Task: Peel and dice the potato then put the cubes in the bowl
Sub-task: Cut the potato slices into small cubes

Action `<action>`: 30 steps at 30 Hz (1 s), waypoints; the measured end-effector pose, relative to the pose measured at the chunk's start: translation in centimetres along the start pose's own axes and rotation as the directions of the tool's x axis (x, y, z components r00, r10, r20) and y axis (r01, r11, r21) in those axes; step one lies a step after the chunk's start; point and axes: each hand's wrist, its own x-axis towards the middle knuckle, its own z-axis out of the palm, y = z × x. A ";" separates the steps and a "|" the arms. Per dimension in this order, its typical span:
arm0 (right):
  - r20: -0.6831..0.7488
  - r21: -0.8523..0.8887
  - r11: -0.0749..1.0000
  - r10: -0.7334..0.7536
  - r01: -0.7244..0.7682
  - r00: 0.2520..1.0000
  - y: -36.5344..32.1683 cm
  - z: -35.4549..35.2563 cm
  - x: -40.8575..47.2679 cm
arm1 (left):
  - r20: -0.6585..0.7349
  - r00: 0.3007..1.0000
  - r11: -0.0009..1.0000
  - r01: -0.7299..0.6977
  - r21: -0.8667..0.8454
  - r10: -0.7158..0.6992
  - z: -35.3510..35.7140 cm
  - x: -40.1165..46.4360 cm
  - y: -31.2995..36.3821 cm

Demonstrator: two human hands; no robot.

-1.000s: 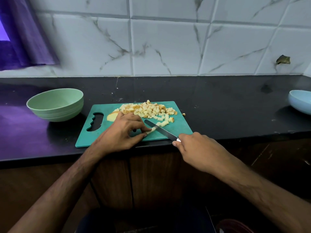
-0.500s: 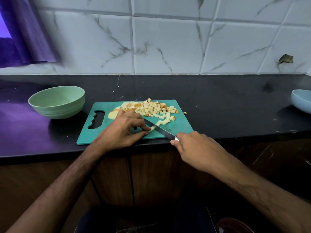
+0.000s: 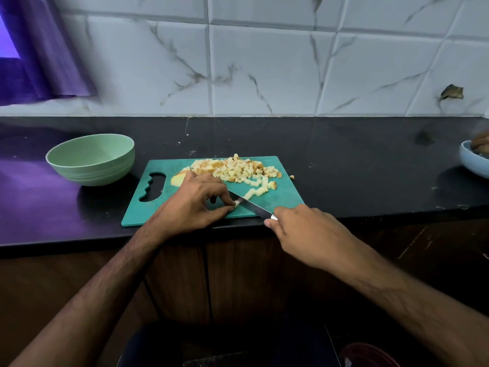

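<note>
Countertop (image 3: 344,165), dark and long, carried everything. Nearest the person lay the teal cutting board (image 3: 280,200), its long axis running nine to three o'clock, handle slot at the nine o'clock end. At about ten o'clock from the board, well apart from it, stood the green bowl (image 3: 90,160), upright, with nothing showing inside. At three o'clock, cut by the frame edge, sat a blue bowl (image 3: 473,165); something brownish seemed to lie in it, too blurred to name.

A heap of potato cubes (image 3: 235,168) filled the board's twelve o'clock side, with a few strays trailing toward its centre. An uncut slice (image 3: 177,178) lay at nine o'clock of the heap.

The left hand (image 3: 195,202) pinched a thin potato strip (image 3: 237,203) between curled fingertips and thumb. The right hand (image 3: 312,234), at five o'clock of the board, was clenched round the knife (image 3: 251,205), whose blade ran toward eleven o'clock and met the strip just beside the left fingertips. Likely the strip would be crosscut next; the left hand was nearer the bowl.
</note>
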 end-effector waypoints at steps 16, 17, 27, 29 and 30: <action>0.029 0.003 1.000 -0.005 0.005 1.000 0.0 -0.4 -0.4 | -0.027 0.999 0.999 -0.032 0.016 0.033 -0.2 -0.2 0.1; 0.029 0.012 1.000 -0.005 0.004 1.000 0.1 -0.8 -0.4 | -0.029 0.999 0.999 -0.035 0.024 0.035 -0.1 -0.1 0.1; 0.027 0.052 0.998 -0.031 0.029 0.999 -0.4 -0.1 -1.7 | -0.026 0.998 0.998 -0.049 0.043 0.050 -0.1 -0.2 0.0; 0.036 0.040 0.999 -0.035 0.034 0.999 -0.2 0.0 -1.2 | -0.035 0.998 0.998 -0.042 0.046 0.044 -0.1 -0.2 0.0; 0.048 0.028 0.999 -0.033 0.032 0.998 -0.1 0.0 -0.9 | -0.038 0.998 0.998 -0.038 0.047 0.040 -0.1 -0.2 0.0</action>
